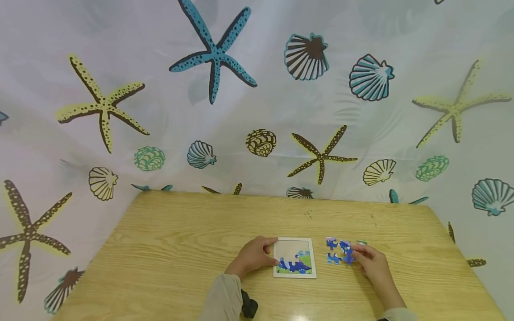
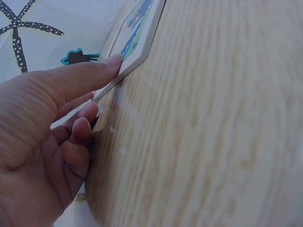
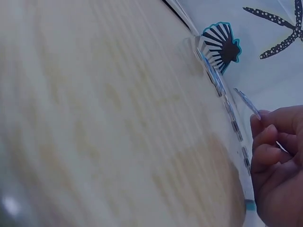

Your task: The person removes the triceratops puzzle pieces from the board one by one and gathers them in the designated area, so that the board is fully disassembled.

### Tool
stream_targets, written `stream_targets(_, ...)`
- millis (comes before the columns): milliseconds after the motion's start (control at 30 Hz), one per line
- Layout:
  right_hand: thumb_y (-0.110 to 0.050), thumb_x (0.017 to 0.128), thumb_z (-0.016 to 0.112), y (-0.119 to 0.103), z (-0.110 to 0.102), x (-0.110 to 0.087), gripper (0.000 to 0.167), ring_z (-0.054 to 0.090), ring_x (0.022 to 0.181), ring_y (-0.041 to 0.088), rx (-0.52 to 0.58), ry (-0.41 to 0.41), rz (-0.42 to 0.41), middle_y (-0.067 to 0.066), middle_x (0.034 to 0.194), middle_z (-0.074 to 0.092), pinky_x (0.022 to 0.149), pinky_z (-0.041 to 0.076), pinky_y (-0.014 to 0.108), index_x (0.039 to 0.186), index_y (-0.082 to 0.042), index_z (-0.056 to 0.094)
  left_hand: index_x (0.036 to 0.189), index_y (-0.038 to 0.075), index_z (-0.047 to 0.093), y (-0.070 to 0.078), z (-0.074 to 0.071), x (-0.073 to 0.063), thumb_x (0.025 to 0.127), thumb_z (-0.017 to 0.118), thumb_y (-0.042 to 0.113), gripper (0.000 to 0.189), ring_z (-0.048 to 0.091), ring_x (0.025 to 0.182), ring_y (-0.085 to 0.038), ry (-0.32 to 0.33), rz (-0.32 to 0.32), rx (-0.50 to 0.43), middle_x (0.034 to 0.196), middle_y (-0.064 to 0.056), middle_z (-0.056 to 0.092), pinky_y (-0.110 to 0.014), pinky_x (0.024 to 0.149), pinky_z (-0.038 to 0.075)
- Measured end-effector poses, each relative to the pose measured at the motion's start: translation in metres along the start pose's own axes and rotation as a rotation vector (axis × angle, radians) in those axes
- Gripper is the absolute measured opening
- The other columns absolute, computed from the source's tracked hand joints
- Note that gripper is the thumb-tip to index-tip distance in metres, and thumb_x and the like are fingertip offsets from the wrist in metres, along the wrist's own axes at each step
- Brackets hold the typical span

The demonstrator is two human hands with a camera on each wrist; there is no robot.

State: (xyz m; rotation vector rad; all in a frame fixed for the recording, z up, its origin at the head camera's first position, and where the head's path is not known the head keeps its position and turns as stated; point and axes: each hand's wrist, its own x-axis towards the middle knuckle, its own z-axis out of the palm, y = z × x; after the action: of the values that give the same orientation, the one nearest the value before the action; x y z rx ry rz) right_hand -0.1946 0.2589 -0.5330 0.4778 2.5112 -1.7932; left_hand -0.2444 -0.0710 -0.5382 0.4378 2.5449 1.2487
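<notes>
A square puzzle tray [image 1: 295, 276] with a white rim lies on the table; blue and green pieces fill its lower part, and bare backing shows above. My left hand [image 1: 253, 255] holds the tray by its left side, the thumb [image 2: 102, 71] on the rim in the left wrist view. To the right, my right hand [image 1: 372, 265] pinches a thin jigsaw piece [image 3: 247, 102] between thumb and finger, lifted off the table in the right wrist view. Several loose jigsaw pieces [image 1: 333, 258] in blue and purple lie beside and partly beneath that hand.
A green piece [image 1: 362, 242] lies just behind the right hand, partly hidden. The wooden table [image 1: 180, 249] meets a hanging cloth [image 1: 241, 111] printed with starfish and shells at its back and sides. A dark wrist strap [image 1: 249, 305] shows at the left sleeve.
</notes>
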Motion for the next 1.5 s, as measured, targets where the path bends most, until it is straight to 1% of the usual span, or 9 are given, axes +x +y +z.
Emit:
stream_targets(167, -0.008, 0.091, 0.061, 0.005, -0.004, 0.001, 0.026, 0.048, 0.06, 0.006, -0.05, 0.009, -0.024, 0.001, 0.091, 0.064, 0.052, 0.042, 0.02, 0.114, 0.006, 0.063, 0.132, 0.008, 0.057, 0.001, 0.0, 0.0, 0.072, 0.083, 0.017, 0.066, 0.04, 0.071, -0.014, 0.001, -0.003, -0.005, 0.08, -0.001, 0.044, -0.027, 0.062, 0.03)
stream_targets(300, -0.006, 0.091, 0.062, 0.007, -0.004, 0.003, 0.024, 0.051, 0.065, 0.008, -0.1, 0.02, -0.059, 0.008, 0.1, 0.066, 0.055, 0.044, 0.022, 0.111, 0.007, 0.065, 0.132, 0.008, 0.057, 0.002, 0.0, -0.001, 0.072, 0.082, 0.016, 0.066, 0.039, 0.071, -0.014, -0.002, -0.001, -0.006, 0.079, -0.001, 0.044, -0.027, 0.062, 0.03)
stream_targets(433, -0.008, 0.089, 0.063, 0.009, -0.003, 0.004, 0.024, 0.053, 0.07, 0.007, -0.144, 0.031, -0.067, 0.012, 0.102, 0.066, 0.058, 0.045, 0.022, 0.109, 0.006, 0.065, 0.133, 0.008, 0.056, 0.003, 0.0, -0.001, 0.072, 0.082, 0.017, 0.067, 0.039, 0.071, -0.014, -0.004, -0.003, -0.002, 0.079, -0.001, 0.044, -0.027, 0.062, 0.03)
stream_targets(600, -0.01, 0.088, 0.065, 0.01, -0.003, 0.004, 0.025, 0.054, 0.077, 0.007, -0.177, 0.048, -0.073, 0.011, 0.099, 0.066, 0.064, 0.045, 0.02, 0.107, 0.006, 0.066, 0.133, 0.008, 0.056, 0.003, 0.0, -0.001, 0.072, 0.082, 0.017, 0.067, 0.039, 0.071, -0.014, -0.005, 0.005, 0.014, 0.078, -0.001, 0.044, -0.027, 0.062, 0.03)
stream_targets(767, -0.011, 0.088, 0.065, 0.01, -0.004, 0.003, 0.025, 0.055, 0.08, 0.008, -0.196, 0.048, -0.076, 0.008, 0.096, 0.066, 0.067, 0.045, 0.019, 0.108, 0.005, 0.065, 0.134, 0.007, 0.055, 0.002, -0.001, -0.002, 0.073, 0.082, 0.016, 0.067, 0.038, 0.07, -0.014, -0.013, 0.012, -0.006, 0.078, 0.0, 0.043, -0.027, 0.062, 0.031)
stream_targets(933, -0.011, 0.089, 0.064, 0.01, -0.004, 0.002, 0.026, 0.055, 0.081, 0.01, -0.189, 0.037, -0.071, 0.009, 0.096, 0.065, 0.068, 0.045, 0.019, 0.109, 0.005, 0.065, 0.135, 0.007, 0.054, 0.001, -0.001, -0.003, 0.074, 0.081, 0.016, 0.068, 0.037, 0.069, -0.015, -0.013, 0.018, -0.015, 0.077, 0.0, 0.042, -0.027, 0.061, 0.03)
stream_targets(1100, -0.012, 0.09, 0.064, 0.009, -0.004, 0.002, 0.027, 0.054, 0.082, 0.009, -0.14, 0.02, -0.045, 0.008, 0.099, 0.064, 0.067, 0.045, 0.019, 0.111, 0.005, 0.063, 0.134, 0.006, 0.054, 0.001, -0.002, -0.003, 0.073, 0.081, 0.017, 0.068, 0.037, 0.069, -0.014, -0.013, 0.024, -0.008, 0.078, -0.001, 0.043, -0.027, 0.061, 0.03)
stream_targets(1367, -0.013, 0.091, 0.062, 0.004, 0.005, 0.001, 0.029, 0.052, 0.073, 0.008, -0.038, -0.015, -0.017, 0.004, 0.098, 0.063, 0.059, 0.045, 0.021, 0.114, 0.005, 0.062, 0.134, 0.007, 0.054, 0.001, -0.002, -0.003, 0.073, 0.081, 0.018, 0.067, 0.037, 0.069, -0.014, -0.018, 0.024, 0.0, 0.078, -0.001, 0.044, -0.026, 0.062, 0.03)
stream_targets(1500, -0.011, 0.091, 0.061, -0.002, 0.014, 0.0, 0.027, 0.048, 0.062, 0.006, -0.011, -0.05, -0.029, 0.003, 0.092, 0.062, 0.051, 0.04, 0.019, 0.114, 0.004, 0.062, 0.134, 0.007, 0.054, 0.001, -0.002, -0.002, 0.073, 0.081, 0.017, 0.068, 0.037, 0.069, -0.014, -0.02, 0.026, -0.001, 0.077, 0.0, 0.044, -0.026, 0.062, 0.031)
